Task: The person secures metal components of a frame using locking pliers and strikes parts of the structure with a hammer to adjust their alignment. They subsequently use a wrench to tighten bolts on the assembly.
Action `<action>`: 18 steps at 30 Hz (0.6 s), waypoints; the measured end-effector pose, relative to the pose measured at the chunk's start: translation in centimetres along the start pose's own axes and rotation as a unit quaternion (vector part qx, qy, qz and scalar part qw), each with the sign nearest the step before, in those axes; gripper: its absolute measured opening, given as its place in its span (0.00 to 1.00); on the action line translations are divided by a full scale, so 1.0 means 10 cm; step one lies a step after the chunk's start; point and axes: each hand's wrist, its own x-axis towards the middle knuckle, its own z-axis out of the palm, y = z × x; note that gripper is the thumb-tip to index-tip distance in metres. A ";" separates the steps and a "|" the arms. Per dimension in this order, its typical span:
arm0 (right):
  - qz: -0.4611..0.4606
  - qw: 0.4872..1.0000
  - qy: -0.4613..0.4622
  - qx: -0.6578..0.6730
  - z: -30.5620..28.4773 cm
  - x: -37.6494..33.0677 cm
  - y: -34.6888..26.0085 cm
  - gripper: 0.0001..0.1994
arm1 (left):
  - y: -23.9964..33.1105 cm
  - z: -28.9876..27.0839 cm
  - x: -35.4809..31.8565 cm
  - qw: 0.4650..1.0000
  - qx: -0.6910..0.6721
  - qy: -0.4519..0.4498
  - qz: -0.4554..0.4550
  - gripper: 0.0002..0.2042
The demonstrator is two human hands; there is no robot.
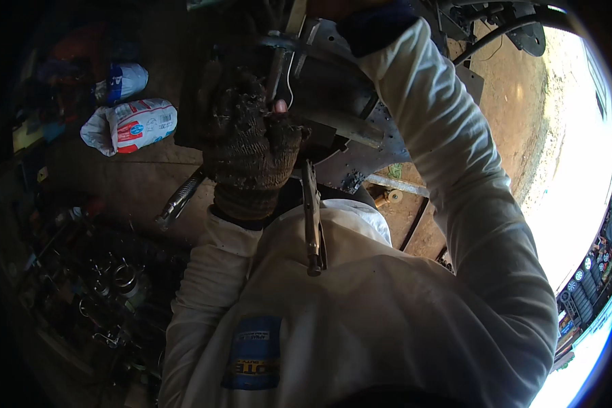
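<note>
the metal bar lies just beyond the bare thumb tip of the gloved left hand; whether that hand's fingers are closed on it is too dark to tell, and the right hand is cut off at the top edge, its fingers hidden. a steady bar, that exposed thumb clear of edges and the shirt off the pliers would probably serve best.

Bags lie left of the hands, locking pliers before the torso.
</note>
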 end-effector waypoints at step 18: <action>-0.043 0.963 0.085 0.252 -0.66 -0.59 0.05 0.07 | 0.01 -0.04 0.04 0.883 -0.368 -0.002 -0.292 0.14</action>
